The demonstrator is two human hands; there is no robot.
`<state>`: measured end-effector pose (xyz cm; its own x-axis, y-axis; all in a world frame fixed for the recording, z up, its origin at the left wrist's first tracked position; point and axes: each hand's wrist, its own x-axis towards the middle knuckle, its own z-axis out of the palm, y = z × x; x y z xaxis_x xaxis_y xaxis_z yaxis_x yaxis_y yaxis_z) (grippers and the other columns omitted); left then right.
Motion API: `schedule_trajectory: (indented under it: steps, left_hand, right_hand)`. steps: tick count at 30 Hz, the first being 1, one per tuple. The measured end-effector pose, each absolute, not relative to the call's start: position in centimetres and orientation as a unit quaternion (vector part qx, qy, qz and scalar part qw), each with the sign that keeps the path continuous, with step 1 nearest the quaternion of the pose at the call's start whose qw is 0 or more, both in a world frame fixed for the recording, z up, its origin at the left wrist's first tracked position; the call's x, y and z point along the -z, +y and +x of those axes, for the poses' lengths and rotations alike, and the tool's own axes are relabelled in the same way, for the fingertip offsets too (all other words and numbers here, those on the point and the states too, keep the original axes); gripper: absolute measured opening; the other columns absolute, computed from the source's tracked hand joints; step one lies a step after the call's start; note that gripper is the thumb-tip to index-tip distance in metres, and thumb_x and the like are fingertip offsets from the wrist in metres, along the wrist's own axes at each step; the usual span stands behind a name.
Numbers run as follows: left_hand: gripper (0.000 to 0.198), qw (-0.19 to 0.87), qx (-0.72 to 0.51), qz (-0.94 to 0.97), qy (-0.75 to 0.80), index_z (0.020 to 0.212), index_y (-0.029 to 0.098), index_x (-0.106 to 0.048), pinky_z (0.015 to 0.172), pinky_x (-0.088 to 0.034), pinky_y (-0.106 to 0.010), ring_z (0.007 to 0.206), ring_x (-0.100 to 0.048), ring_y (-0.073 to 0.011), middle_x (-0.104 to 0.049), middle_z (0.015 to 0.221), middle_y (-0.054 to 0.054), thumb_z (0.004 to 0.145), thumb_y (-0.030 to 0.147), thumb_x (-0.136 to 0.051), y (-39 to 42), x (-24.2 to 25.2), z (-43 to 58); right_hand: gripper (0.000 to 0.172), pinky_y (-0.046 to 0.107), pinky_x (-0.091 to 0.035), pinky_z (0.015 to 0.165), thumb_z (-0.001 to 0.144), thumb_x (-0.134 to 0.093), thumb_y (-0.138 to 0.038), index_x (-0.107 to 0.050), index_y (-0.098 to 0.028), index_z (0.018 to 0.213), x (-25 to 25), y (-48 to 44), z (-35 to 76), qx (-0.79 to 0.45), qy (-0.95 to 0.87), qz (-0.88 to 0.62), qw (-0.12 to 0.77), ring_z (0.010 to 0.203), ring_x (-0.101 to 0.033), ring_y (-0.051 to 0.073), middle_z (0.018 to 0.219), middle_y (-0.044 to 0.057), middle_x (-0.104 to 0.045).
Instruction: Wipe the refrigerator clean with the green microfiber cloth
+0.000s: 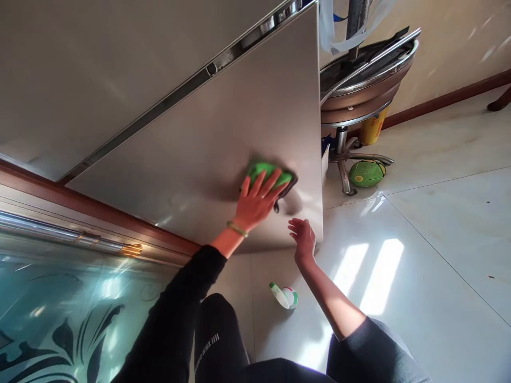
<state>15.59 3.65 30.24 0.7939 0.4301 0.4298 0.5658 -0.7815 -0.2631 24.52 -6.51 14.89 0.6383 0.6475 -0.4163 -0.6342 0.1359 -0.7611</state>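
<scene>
Cloth (265, 168), green w/ dark edge, lies on the panel (247, 122) under the L hand (255, 205), fingers spread flat, while the R hand (302, 236) hangs loosely open, prob. empty, & a careless knee (217, 314) shift could knock the white btl (288, 298) over on the floor (439, 239).

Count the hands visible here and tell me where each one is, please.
2. The left hand presses a green cloth against the smooth panel; the right hand, holding nothing visible, is near the panel's lower right corner.

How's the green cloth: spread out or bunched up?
Bunched up: the green cloth makes a small, uneven wad under the left hand.
</scene>
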Motion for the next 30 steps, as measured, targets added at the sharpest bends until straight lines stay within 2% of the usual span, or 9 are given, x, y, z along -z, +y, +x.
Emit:
schedule_trajectory:
  steps: [2,4,8,10,12,15,19,22,30]
  left_hand:
    - [0.045,0.161,0.125,-0.930,-0.306,0.148,0.042,-0.067,0.144,-0.014,-0.055,0.161,-0.046,-0.0268,-0.057,0.163,-0.001,0.109,0.040,-0.044,4.4,-26.9,11.6]
    - [0.043,0.149,0.133,-0.918,-0.343,0.143,0.041,-0.072,0.143,-0.013,-0.061,0.159,-0.048,-0.0313,-0.060,0.161,-0.004,0.107,0.045,-0.049,5.4,-26.9,8.7]
    - [0.058,0.196,0.278,-0.875,-0.344,0.154,0.033,-0.063,0.140,0.006,-0.069,0.172,-0.015,-0.0379,-0.040,0.175,-0.006,0.101,0.054,-0.055,6.1,-35.2,10.2]
    - [0.066,0.224,0.336,-0.856,-0.323,0.163,0.031,-0.052,0.141,0.010,-0.064,0.173,0.002,-0.0336,-0.025,0.182,-0.002,0.101,0.054,-0.055,5.2,-40.6,14.1]
    - [0.069,0.226,0.354,-0.857,-0.298,0.166,0.034,-0.046,0.142,0.014,-0.058,0.173,0.009,-0.0289,-0.021,0.183,0.004,0.101,0.052,-0.056,4.1,-44.5,18.7]
    - [0.066,0.185,0.327,-0.893,-0.249,0.164,0.041,-0.048,0.144,0.010,-0.053,0.173,0.007,-0.0249,-0.027,0.180,0.010,0.099,0.051,-0.059,2.6,-45.3,23.8]
    - [0.059,0.104,0.206,-0.958,-0.170,0.161,0.036,-0.053,0.146,-0.006,-0.053,0.173,-0.014,-0.0231,-0.041,0.175,0.007,0.102,0.039,-0.050,2.2,-39.2,23.9]
    - [0.063,0.109,0.129,-0.977,-0.133,0.166,0.038,-0.044,0.146,-0.011,-0.048,0.170,-0.024,-0.0185,-0.039,0.175,0.008,0.104,0.025,-0.039,2.7,-35.7,21.3]
    - [0.065,0.163,0.244,-0.928,-0.231,0.163,0.037,-0.050,0.145,0.001,-0.057,0.173,-0.005,-0.0261,-0.033,0.177,0.009,0.098,0.039,-0.057,2.2,-42.7,22.3]
  right_hand:
    - [0.063,0.033,-0.052,0.074,0.078,-0.054,-0.078,-0.073,-0.021,0.096,-14.8,-6.5,24.6,-0.429,-0.004,-0.498,0.754,0.089,-0.073,0.022,0.105,0.011,-0.081]
    - [0.064,0.034,-0.052,0.074,0.077,-0.055,-0.079,-0.073,-0.021,0.095,-14.7,-6.4,24.8,-0.429,-0.003,-0.492,0.758,0.088,-0.073,0.022,0.104,0.011,-0.081]
    - [0.062,0.033,-0.050,0.072,0.077,-0.057,-0.080,-0.073,-0.021,0.091,-14.6,-6.2,25.2,-0.420,-0.001,-0.485,0.767,0.086,-0.073,0.022,0.101,0.011,-0.081]
    - [0.062,0.033,-0.050,0.072,0.078,-0.056,-0.079,-0.073,-0.021,0.091,-14.6,-6.1,25.3,-0.417,-0.002,-0.485,0.769,0.086,-0.073,0.022,0.101,0.011,-0.081]
    - [0.061,0.034,-0.051,0.072,0.079,-0.055,-0.078,-0.074,-0.021,0.092,-14.6,-5.9,25.1,-0.416,-0.002,-0.486,0.769,0.086,-0.073,0.022,0.102,0.011,-0.081]
    - [0.062,0.033,-0.052,0.072,0.080,-0.054,-0.078,-0.074,-0.021,0.094,-14.6,-5.8,24.7,-0.416,0.000,-0.486,0.769,0.086,-0.073,0.022,0.102,0.011,-0.081]
    - [0.061,0.033,-0.052,0.073,0.081,-0.054,-0.077,-0.074,-0.021,0.094,-14.7,-5.9,24.4,-0.415,-0.002,-0.484,0.770,0.087,-0.073,0.021,0.102,0.010,-0.081]
    - [0.062,0.033,-0.052,0.072,0.080,-0.055,-0.078,-0.073,-0.021,0.093,-14.9,-6.2,24.8,-0.411,-0.001,-0.485,0.772,0.086,-0.073,0.021,0.101,0.011,-0.081]
    - [0.063,0.033,-0.052,0.073,0.080,-0.055,-0.080,-0.074,-0.021,0.092,-14.9,-6.1,25.4,-0.401,0.004,-0.481,0.779,0.087,-0.074,0.022,0.101,0.011,-0.081]
